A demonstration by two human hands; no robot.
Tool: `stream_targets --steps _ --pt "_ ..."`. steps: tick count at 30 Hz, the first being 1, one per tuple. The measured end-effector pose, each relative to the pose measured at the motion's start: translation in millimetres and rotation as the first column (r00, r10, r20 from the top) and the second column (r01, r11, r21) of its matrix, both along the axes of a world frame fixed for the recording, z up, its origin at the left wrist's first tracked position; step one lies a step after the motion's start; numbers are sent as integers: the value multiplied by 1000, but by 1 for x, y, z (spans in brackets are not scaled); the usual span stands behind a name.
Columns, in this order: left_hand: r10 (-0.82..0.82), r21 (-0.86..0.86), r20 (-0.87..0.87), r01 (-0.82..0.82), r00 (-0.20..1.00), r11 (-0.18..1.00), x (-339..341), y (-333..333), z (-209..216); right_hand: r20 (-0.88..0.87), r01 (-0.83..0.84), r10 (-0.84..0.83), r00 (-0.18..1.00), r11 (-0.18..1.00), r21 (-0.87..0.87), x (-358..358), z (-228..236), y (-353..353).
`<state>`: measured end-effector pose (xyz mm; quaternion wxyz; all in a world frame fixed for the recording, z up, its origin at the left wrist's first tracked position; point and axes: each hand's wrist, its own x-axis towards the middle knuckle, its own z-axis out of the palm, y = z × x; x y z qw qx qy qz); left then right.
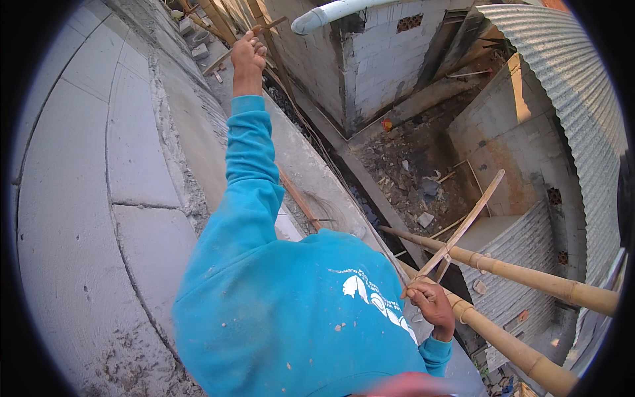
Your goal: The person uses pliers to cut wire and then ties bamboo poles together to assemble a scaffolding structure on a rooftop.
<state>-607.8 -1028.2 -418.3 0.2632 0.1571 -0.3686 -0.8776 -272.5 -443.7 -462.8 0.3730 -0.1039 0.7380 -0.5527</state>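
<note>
The left hand (pixel 248 56), stretched far ahead, grips a thin wooden stick (pixel 246 44); the right hand (pixel 431 303) clasps a slim bamboo slat (pixel 463 225) beside thick bamboo poles (pixel 522 274). Positioning seems underway; steady alignment comes next.

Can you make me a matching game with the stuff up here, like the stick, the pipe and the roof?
Things:
1. thin stick
2. pipe
3. wavy roof
4. bamboo poles

Where or what:
A. white, at the top of the picture
B. grey metal, curving down the right side
C. held in the right hand
D. thick and yellow-brown, sticking out at lower right

Pairs: 1-C, 2-A, 3-B, 4-D
</note>
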Motion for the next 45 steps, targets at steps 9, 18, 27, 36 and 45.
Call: stream_targets --steps 9,18,27,36,45 --pt "-218 1 51 219 975 976 -34 38 -39 -89 342 -353 932 933 -115 -4 1 5" --pt "-497 370 90 434 863 821 78 234 -93 -341 644 -569 748 747 167 -23 -42 -24" --pt "-243 241 -25 242 970 940 80 270 -102 -448 538 -323 834 657 528 -29 -75 -51" --pt "-343 505 -27 309 939 806 46 257 -121 -106 491 -567 817 780 -388 -22 -3 -18" --pt "-261 507 -116 283 958 814 79 312 -81 -720 878 -577 384 471 91 -63 -81 -16"
